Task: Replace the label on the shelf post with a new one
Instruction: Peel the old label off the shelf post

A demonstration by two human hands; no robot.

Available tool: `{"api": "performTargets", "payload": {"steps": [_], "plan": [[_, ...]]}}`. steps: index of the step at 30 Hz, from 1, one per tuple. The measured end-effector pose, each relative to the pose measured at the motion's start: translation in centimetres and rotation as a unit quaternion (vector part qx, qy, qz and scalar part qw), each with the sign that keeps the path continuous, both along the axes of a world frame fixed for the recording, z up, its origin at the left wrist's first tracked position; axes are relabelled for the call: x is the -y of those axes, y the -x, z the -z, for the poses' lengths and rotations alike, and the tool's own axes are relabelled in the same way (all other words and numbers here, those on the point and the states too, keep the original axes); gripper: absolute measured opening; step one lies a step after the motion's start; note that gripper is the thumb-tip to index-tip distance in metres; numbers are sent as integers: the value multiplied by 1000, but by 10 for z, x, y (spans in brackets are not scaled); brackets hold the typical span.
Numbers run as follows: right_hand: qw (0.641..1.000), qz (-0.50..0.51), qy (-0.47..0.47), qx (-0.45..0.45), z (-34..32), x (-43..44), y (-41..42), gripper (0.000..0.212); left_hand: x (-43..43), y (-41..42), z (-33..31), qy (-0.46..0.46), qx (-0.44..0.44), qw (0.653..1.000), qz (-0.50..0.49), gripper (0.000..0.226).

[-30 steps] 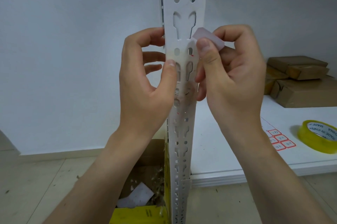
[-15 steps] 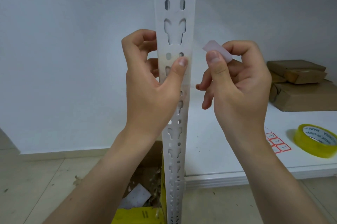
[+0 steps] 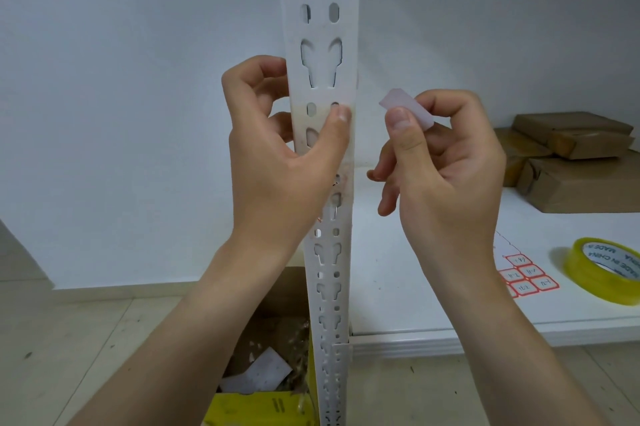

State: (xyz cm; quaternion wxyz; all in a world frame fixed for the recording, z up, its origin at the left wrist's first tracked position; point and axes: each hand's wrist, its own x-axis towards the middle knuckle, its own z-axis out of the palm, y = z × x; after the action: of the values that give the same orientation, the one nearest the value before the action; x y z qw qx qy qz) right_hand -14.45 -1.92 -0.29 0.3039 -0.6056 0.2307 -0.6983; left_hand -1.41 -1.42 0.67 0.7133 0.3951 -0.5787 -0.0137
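A white perforated shelf post runs upright through the middle of the view. My left hand wraps around it at mid height, thumb pressed on its front face over a stained patch with red flecks. My right hand is just right of the post and apart from it, pinching a small pale label between thumb and forefinger. A sheet of red-bordered labels lies on the white shelf board to the right.
A yellow-cored roll of clear tape sits on the shelf board at the far right. Brown wrapped parcels are stacked behind it. Below, an open cardboard box with paper scraps stands on the floor left of the post.
My right hand has pulled the pale label off the post and moved it to the right. My left thumb slid across the post's front face.
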Motion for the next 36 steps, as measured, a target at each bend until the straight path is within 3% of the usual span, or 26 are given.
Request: {"api": "performTargets", "payload": {"steps": [20, 36], "plan": [[1000, 5, 8, 1, 0, -4, 5, 13, -1, 15, -11, -46, -5, 997, -65, 48], [1000, 5, 1, 4, -2, -5, 8, 16, 2, 24, -9, -21, 37, 995, -89, 37]]}}
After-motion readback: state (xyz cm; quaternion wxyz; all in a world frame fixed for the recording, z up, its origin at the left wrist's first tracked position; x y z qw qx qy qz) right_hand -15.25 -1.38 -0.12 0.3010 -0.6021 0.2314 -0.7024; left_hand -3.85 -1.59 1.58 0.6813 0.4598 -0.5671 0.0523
